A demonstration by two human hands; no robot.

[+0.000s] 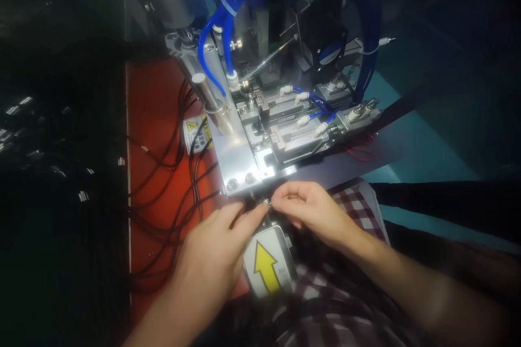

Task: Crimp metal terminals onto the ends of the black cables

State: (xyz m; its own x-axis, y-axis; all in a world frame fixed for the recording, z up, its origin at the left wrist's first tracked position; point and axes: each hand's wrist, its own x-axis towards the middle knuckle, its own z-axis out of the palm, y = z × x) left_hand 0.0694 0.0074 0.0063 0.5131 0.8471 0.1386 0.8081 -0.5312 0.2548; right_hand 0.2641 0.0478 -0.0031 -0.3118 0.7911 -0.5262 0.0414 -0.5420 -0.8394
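Observation:
My left hand (222,238) reaches in from the lower left, its thumb stretched to a small shiny metal part (266,202) at the front edge of the machine. From the right, my right hand (307,206) meets it there, thumb and index finger pinched together at that part. What the right fingertips hold is too small to name. The left fingers are partly hidden below the machine's metal plate (240,165). Just under both hands sits a white box with a yellow arrow (266,260).
Pneumatic cylinders (299,138) with blue air hoses (228,38) stand behind the plate. Black cables (175,184) run over the red surface (150,103) on the left, near a warning label (198,134). A metal post (209,97) rises from the plate.

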